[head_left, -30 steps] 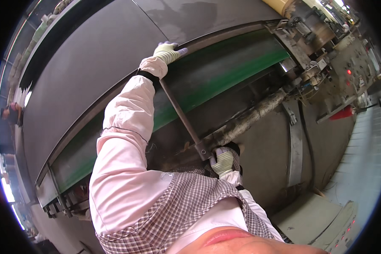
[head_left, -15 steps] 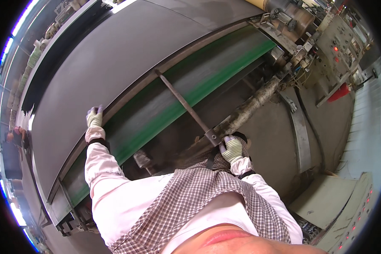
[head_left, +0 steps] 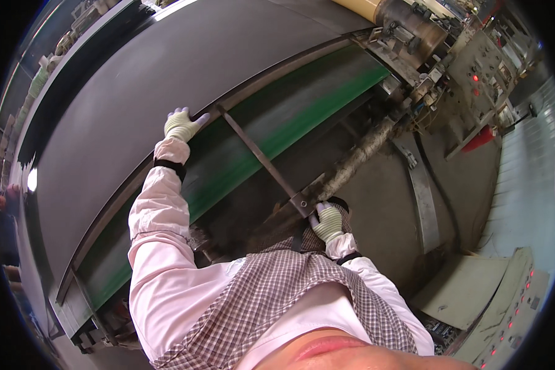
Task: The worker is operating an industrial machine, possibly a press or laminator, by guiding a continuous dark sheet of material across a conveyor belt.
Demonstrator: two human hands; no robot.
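My left hand (head_left: pixel 182 126), in a pale striped glove with lavender fingertips, lies with fingers spread on the edge of a wide dark grey sheet (head_left: pixel 129 98). Its thumb reaches over the brown frame rail (head_left: pixel 265 71) along that edge. Lower down and to the right, my right hand (head_left: pixel 328 223), gloved alike, rests beside the metal block (head_left: pixel 303 203) at the near end of a thin bar (head_left: pixel 259 154). Its thumb stands off from the other fingers, and part of the fingers is hidden at the block. I see nothing held in either hand.
A green-edged belt (head_left: pixel 314 117) runs below the rail, with a worn roller (head_left: pixel 364 151) on the near side. Machinery with a motor (head_left: pixel 413 31) and a panel with red lights (head_left: pixel 476 79) stand at the right. A control cabinet (head_left: pixel 468 287) is at the lower right. Another person (head_left: pixel 7 198) is at the far left.
My left hand has slid right and farther along the sheet's edge, its fingers now more spread. My right hand stays beside the block. The view has shifted slightly.
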